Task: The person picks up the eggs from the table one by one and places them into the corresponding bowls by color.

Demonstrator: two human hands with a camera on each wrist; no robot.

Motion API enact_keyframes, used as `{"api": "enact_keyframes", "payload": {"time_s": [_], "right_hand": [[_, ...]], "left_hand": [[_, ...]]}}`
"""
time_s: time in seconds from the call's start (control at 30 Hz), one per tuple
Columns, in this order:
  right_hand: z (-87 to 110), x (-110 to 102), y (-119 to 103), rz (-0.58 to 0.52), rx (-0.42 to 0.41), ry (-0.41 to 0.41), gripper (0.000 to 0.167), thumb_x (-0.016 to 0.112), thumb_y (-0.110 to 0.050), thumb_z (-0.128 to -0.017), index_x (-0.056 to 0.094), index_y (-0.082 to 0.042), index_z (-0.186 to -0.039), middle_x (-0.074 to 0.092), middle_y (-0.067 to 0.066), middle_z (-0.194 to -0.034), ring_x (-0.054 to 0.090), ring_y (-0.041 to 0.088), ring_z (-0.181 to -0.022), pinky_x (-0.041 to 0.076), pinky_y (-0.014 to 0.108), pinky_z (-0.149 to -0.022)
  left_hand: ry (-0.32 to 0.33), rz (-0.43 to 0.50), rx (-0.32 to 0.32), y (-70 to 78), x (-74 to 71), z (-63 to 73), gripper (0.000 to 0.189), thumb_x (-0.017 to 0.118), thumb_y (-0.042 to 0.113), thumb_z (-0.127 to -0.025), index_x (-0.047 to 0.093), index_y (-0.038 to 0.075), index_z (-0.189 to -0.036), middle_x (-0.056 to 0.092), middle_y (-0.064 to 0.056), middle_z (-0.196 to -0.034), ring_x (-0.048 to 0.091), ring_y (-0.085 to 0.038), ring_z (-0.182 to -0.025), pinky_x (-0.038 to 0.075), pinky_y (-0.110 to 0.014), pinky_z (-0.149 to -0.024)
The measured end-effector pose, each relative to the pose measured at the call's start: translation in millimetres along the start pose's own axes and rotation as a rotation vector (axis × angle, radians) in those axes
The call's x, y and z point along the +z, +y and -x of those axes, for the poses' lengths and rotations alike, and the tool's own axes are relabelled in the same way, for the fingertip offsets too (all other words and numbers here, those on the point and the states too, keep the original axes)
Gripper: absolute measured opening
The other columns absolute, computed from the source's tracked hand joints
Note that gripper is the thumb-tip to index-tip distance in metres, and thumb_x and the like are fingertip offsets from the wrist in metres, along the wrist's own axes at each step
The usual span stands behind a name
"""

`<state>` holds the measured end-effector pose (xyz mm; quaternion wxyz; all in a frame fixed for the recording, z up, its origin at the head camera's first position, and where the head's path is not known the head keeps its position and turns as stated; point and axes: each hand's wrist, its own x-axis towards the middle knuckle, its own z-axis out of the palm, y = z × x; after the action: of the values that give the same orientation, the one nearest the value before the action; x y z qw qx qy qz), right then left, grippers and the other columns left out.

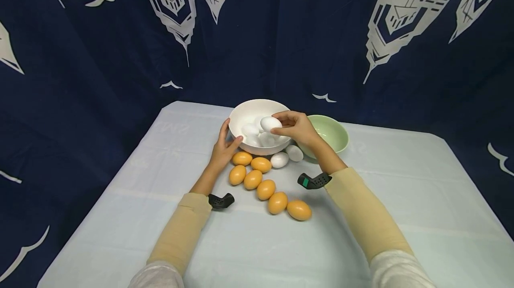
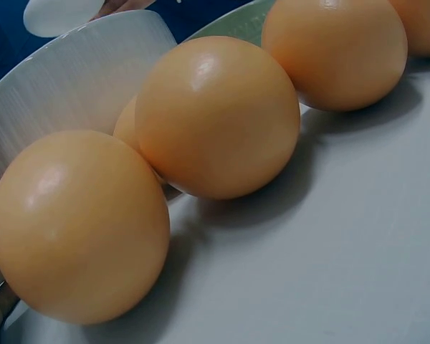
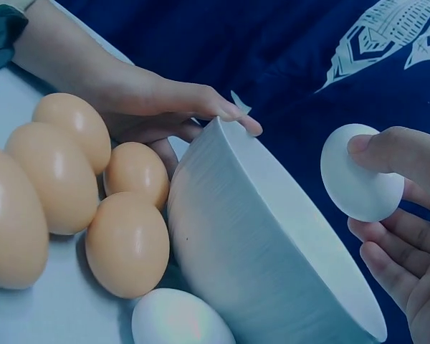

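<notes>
Above the white bowl (image 1: 249, 109), my right hand (image 1: 299, 127) pinches a white egg (image 3: 358, 172) between thumb and fingers. Several white eggs (image 1: 250, 129) lie inside that bowl. My left hand (image 1: 222, 152) holds the bowl's near left side, its thumb lapping over the rim in the right wrist view. Just in front of the bowl stretches a crooked line of several brown eggs (image 1: 253, 180), the closest beside my left hand. Two more white eggs, one in front (image 1: 279, 160) and one to its right (image 1: 295, 153), rest outside the bowl.
A light green bowl (image 1: 335, 134) stands right of the white bowl, partly behind my right forearm. White cloth covers the table (image 1: 401, 189). Behind its far edge hangs a dark blue curtain (image 1: 257, 56) with white prints.
</notes>
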<state>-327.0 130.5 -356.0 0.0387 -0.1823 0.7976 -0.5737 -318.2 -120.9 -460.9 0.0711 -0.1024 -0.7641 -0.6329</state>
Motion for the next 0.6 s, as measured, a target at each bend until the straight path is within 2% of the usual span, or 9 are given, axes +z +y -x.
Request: {"api": "enact_keyframes", "payload": {"time_s": [0.23,0.4,0.6], "right_hand": [[-14.4,6.4,-1.6,0.034,0.003,0.017,0.041,0.08,-0.006,-0.081,0.065,0.003,-0.118,0.066,0.015,-0.11,0.063,0.021,-0.092,0.053,0.025,-0.08],[-23.0,13.0,2.3,0.078,0.013,0.019,0.042,0.081,-0.008,-0.08,0.066,0.003,-0.118,0.066,0.016,-0.11,0.062,0.022,-0.091,0.051,0.026,-0.08],[-31.6,21.0,9.5,0.142,0.017,0.006,0.041,0.081,-0.009,-0.08,0.066,0.002,-0.117,0.067,0.016,-0.11,0.064,0.026,-0.095,0.052,0.029,-0.082]], "left_hand": [[-0.012,0.02,0.02,1.3,-0.4,-1.3,0.078,0.061,0.026,-0.098,0.012,0.02,-0.158,0.01,-0.011,-0.161,0.033,-0.035,-0.139,0.04,-0.046,-0.106],[-0.006,0.017,0.015,1.1,0.0,-0.8,0.076,0.061,0.024,-0.098,0.013,0.023,-0.158,0.012,-0.01,-0.161,0.026,-0.028,-0.143,0.04,-0.04,-0.107],[-0.002,0.014,0.008,-1.4,-0.2,-0.3,0.074,0.06,0.027,-0.099,0.015,0.027,-0.157,0.013,-0.01,-0.162,0.037,-0.03,-0.138,0.042,-0.038,-0.105]]}}
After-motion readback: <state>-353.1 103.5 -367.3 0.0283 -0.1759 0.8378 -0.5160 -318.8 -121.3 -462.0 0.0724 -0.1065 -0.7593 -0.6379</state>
